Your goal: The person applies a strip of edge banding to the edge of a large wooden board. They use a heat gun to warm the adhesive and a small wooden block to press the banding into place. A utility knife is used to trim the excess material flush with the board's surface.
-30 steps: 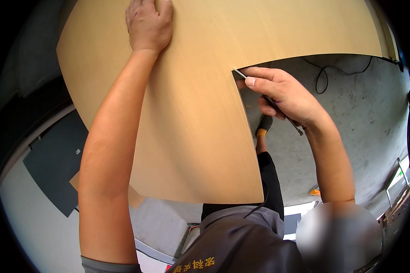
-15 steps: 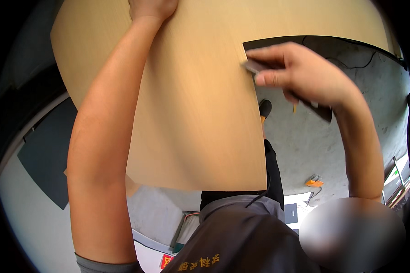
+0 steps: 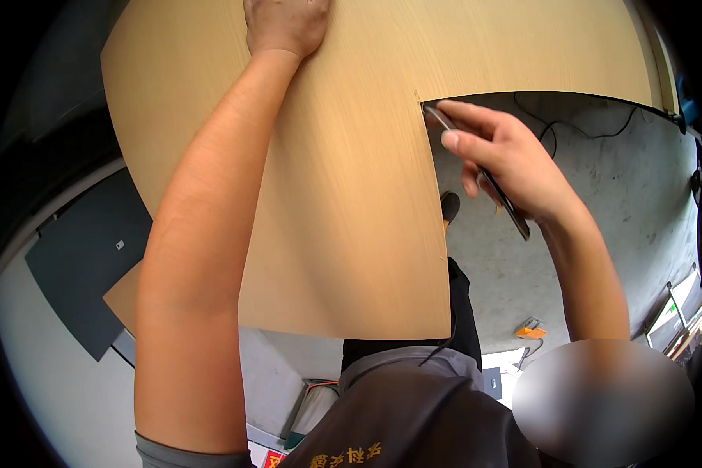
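A large board with a light wood-grain face (image 3: 351, 203) spreads in front of me, with a square inner corner cut out on its right side. My left hand (image 3: 287, 30) rests on its face at the top of the view; the fingers run out of the picture. My right hand (image 3: 511, 156) is closed around a slim knife-like tool (image 3: 508, 204) with a dark handle. Its grey metal blade points up and left to the board's inner corner, close against the cut edge. Whether the blade touches the edge, I cannot tell.
Grey concrete floor (image 3: 616, 203) shows through the cut-out, with a black cable (image 3: 593, 134) on it. An orange object (image 3: 530, 332) lies further down. To the left is a dark grey panel (image 3: 93, 265). My shoe (image 3: 450, 207) shows beyond the board's edge.
The board sits slightly lower in view. My right hand and the tool have shifted, with the handle end swinging down and left. My left hand appears lower and further right.
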The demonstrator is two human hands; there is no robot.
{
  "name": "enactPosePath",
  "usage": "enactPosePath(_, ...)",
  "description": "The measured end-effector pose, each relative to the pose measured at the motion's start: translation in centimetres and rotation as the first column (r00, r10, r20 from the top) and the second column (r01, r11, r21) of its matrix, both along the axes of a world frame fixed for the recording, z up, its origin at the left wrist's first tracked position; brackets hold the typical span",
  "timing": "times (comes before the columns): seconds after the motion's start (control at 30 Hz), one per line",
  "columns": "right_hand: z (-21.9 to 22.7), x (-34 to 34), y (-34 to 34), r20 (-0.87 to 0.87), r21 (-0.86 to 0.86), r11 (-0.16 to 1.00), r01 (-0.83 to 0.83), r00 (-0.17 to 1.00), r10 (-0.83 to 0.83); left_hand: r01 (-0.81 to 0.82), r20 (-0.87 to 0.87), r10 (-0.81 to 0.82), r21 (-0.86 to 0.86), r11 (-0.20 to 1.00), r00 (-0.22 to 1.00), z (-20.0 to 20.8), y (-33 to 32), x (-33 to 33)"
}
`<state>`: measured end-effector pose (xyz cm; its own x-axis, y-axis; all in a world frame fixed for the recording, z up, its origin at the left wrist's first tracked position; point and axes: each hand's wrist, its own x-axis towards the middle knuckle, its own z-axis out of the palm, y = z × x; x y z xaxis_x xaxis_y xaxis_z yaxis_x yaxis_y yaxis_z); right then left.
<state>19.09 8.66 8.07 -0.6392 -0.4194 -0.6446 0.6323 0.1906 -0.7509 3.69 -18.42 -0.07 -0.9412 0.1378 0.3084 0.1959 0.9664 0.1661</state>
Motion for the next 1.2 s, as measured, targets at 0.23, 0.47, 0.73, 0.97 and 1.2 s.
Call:
enactPosePath(0.23,-2.7,-1.3,0.7,-0.030,0.153,0.986,-0.069,0.997,0.075,0.013,-0.045,-0.014,-0.039,0.999,0.999,-2.5,1.2,-1.3)
enactPosePath(0.47,4.6,-2.6,5.5,-0.001,0.443,0.764,-0.470,0.851,0.524,0.121,-0.075,-0.125,-0.057,0.991,0.989,-3.7,5.7,-5.6)
enactPosePath(0.73,2.0,29.5,15.3,0.247,0.379,0.859,-0.344,0.932,0.264,0.171,-0.083,-0.182,-0.124,0.977,0.980,-4.4,11.0,-10.1)
enactPosePath(0.97,-4.1,18.3,23.2,0.352,0.176,0.975,0.138,0.916,-0.193,0.132,-0.025,-0.135,-0.094,0.987,0.991,-5.2,15.1,-8.4)
enactPosePath(1.2,-9.4,-3.7,21.8,0.002,-0.219,0.967,0.133,0.991,-0.136,0.155,-0.051,-0.153,0.022,0.988,0.987,-6.1,19.1,-10.3)
